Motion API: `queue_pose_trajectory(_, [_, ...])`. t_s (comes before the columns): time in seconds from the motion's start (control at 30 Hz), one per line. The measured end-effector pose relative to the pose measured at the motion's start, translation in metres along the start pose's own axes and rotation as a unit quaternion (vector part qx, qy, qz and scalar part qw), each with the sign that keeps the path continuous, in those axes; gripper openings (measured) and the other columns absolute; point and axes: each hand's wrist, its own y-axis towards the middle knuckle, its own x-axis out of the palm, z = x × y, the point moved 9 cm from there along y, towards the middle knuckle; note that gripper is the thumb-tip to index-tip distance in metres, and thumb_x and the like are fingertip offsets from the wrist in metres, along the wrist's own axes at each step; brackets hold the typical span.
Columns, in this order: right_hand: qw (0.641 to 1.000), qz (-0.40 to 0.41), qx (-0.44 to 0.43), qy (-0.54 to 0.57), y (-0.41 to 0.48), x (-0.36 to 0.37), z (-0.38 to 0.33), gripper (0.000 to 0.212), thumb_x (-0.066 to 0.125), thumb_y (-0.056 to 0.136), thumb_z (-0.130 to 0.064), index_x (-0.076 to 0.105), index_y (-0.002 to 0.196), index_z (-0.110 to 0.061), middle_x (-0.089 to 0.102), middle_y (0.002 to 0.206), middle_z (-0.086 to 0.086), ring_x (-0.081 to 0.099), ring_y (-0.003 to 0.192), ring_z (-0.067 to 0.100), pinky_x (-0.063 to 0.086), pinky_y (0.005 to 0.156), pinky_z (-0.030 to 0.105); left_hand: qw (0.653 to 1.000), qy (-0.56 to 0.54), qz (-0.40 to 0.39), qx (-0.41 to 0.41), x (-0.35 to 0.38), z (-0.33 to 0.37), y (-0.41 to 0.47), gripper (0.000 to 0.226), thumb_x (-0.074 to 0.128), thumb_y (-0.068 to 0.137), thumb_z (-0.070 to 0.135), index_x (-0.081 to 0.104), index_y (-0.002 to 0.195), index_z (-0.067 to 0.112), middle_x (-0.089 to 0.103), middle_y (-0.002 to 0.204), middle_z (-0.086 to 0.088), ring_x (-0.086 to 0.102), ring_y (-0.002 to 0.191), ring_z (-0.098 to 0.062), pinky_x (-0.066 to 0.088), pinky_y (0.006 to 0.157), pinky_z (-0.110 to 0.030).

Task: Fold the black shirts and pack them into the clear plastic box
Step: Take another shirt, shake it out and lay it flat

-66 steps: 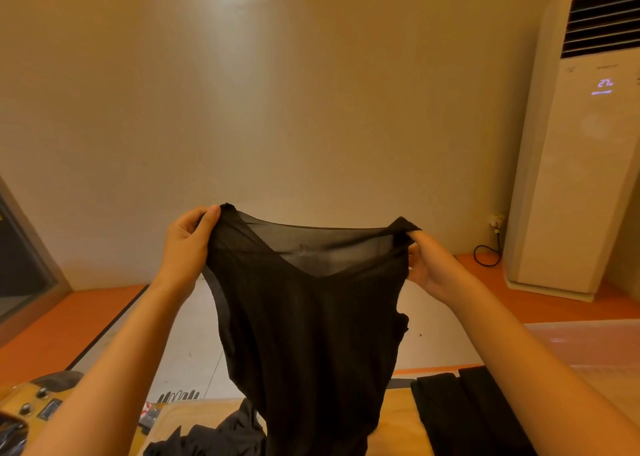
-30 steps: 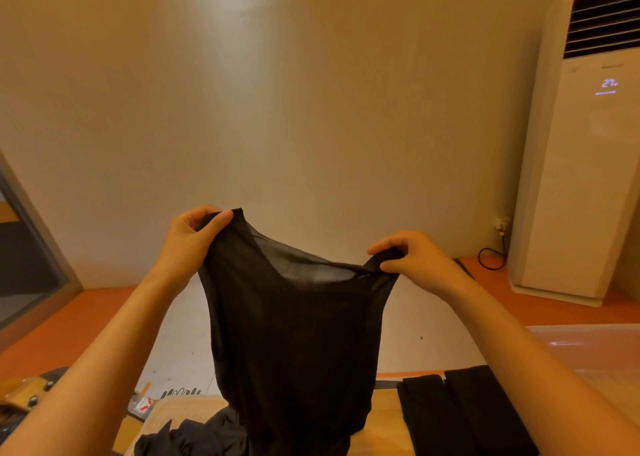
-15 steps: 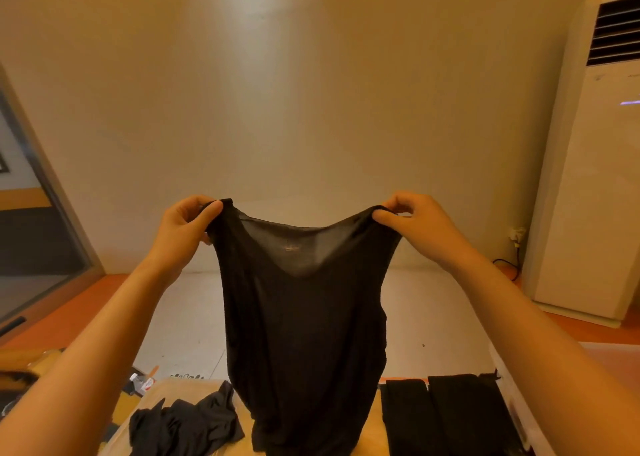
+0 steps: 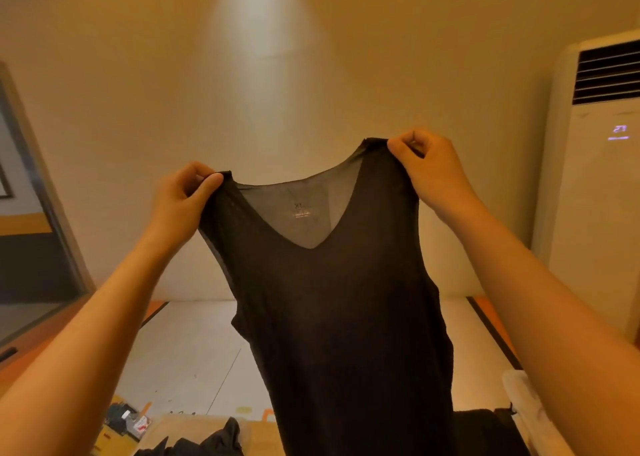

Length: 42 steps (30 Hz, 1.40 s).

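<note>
Your left hand and right hand each pinch a shoulder strap of the black shirt; its hem runs out of view.

Both bare forearms reach forward and up, with the right hand held higher than the left hand. Each hand has its fingers curled and its thumb pressed to the forefinger, pinching one shoulder strap of the thin black sleeveless shirt.
</note>
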Motion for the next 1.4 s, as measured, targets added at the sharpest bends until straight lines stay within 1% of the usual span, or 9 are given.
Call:
queue_pose_trajectory(0.1, [1.0, 0.008, -0.017, -0.006, 0.004, -0.01, -0.016, 0.018, 0.054, 0.097, -0.031, 0.062, 0.093, -0.015, 0.061, 0.087, -0.007, 0.059, 0.085, 0.009, 0.047, 0.069, 0.02, 0.999, -0.015, 0.029, 0.025, -0.011, 0.016, 0.007, 0.014, 0.053, 0.098, 0.031, 0.061, 0.095, 0.021, 0.066, 0.09, -0.009, 0.065, 0.088, -0.028, 0.054, 0.076, -0.046])
queue_pose_trajectory(0.23, [0.999, -0.051, -0.011, 0.0, -0.008, -0.008, -0.031, 0.016, 0.057, 0.095, -0.032, 0.062, 0.081, -0.027, 0.063, 0.076, -0.011, 0.061, 0.07, 0.004, 0.047, 0.056, 0.02, 0.995, -0.077, -0.069, 0.009, 0.0, 0.03, 0.003, 0.012, 0.06, 0.091, 0.037, 0.066, 0.085, 0.028, 0.071, 0.085, -0.001, 0.068, 0.083, -0.022, 0.054, 0.067, -0.031])
queue_pose_trajectory(0.4, [0.979, -0.103, 0.051, 0.169, -0.04, -0.006, -0.037, 0.015, 0.061, 0.084, -0.035, 0.063, 0.074, -0.024, 0.065, 0.065, -0.009, 0.063, 0.063, 0.005, 0.048, 0.053, 0.019, 0.958, -0.231, -0.168, -0.02, -0.004, 0.039, -0.02, 0.047, 0.079, 0.048, 0.07, 0.072, 0.069, 0.029, 0.068, 0.069, 0.005, 0.067, 0.066, -0.009, 0.052, 0.054, -0.018])
queue_pose_trajectory(0.67, [0.959, -0.168, 0.038, 0.225, -0.064, 0.007, -0.068, 0.019, 0.062, 0.073, -0.038, 0.063, 0.078, -0.019, 0.063, 0.068, -0.009, 0.061, 0.066, 0.003, 0.05, 0.06, 0.015, 0.923, -0.299, -0.24, -0.01, -0.002, 0.039, -0.028, 0.046, 0.086, 0.045, 0.064, 0.072, 0.067, 0.026, 0.067, 0.067, 0.004, 0.065, 0.061, -0.007, 0.052, 0.052, -0.018])
queue_pose_trajectory(0.9, [0.952, -0.197, 0.201, 0.116, -0.073, 0.037, 0.035, 0.016, 0.061, 0.087, -0.032, 0.066, 0.082, -0.017, 0.067, 0.074, -0.001, 0.064, 0.074, 0.012, 0.052, 0.068, 0.024, 0.929, -0.157, -0.313, -0.116, 0.065, -0.045, -0.037, 0.054, 0.075, 0.054, 0.074, 0.073, 0.077, 0.025, 0.071, 0.079, -0.003, 0.068, 0.074, -0.014, 0.053, 0.063, -0.021])
queue_pose_trajectory(1.1, [0.897, -0.237, 0.328, -0.179, -0.143, 0.083, 0.213, 0.02, 0.055, 0.097, -0.028, 0.056, 0.082, -0.014, 0.064, 0.089, 0.012, 0.056, 0.057, 0.016, 0.044, 0.05, 0.022, 0.889, 0.124, -0.41, -0.162, 0.185, -0.176, -0.117, 0.016, 0.061, 0.094, 0.031, 0.062, 0.085, 0.017, 0.063, 0.088, -0.005, 0.062, 0.084, -0.02, 0.049, 0.066, -0.022])
queue_pose_trajectory(1.17, [0.889, -0.185, 0.379, -0.179, -0.162, 0.085, 0.246, 0.012, 0.053, 0.098, -0.025, 0.054, 0.097, -0.013, 0.064, 0.103, 0.017, 0.062, 0.067, 0.021, 0.051, 0.058, 0.028, 0.911, 0.119, -0.351, -0.179, 0.196, -0.19, -0.127, 0.016, 0.058, 0.096, 0.029, 0.061, 0.1, 0.014, 0.063, 0.093, -0.007, 0.062, 0.081, -0.021, 0.045, 0.059, -0.018])
queue_pose_trajectory(1.23, [0.87, -0.181, 0.433, -0.149, -0.192, 0.097, 0.272, 0.036, 0.052, 0.098, -0.028, 0.043, 0.129, -0.014, 0.056, 0.125, 0.021, 0.063, 0.097, 0.03, 0.055, 0.081, 0.039, 0.921, 0.066, -0.313, -0.223, 0.205, -0.202, -0.149, 0.028, 0.056, 0.097, 0.026, 0.054, 0.121, 0.012, 0.062, 0.108, -0.01, 0.063, 0.094, -0.026, 0.049, 0.072, -0.023])
queue_pose_trajectory(1.4, [0.8, -0.359, 0.427, -0.219, -0.336, 0.136, 0.297, 0.066, 0.045, 0.099, -0.04, 0.014, 0.153, -0.018, 0.015, 0.159, 0.011, 0.021, 0.144, 0.031, 0.024, 0.114, 0.041, 0.848, 0.11, -0.436, -0.28, 0.225, -0.256, -0.316, 0.061, 0.052, 0.099, 0.035, 0.027, 0.15, 0.014, 0.035, 0.151, -0.011, 0.037, 0.138, -0.026, 0.033, 0.11, -0.036])
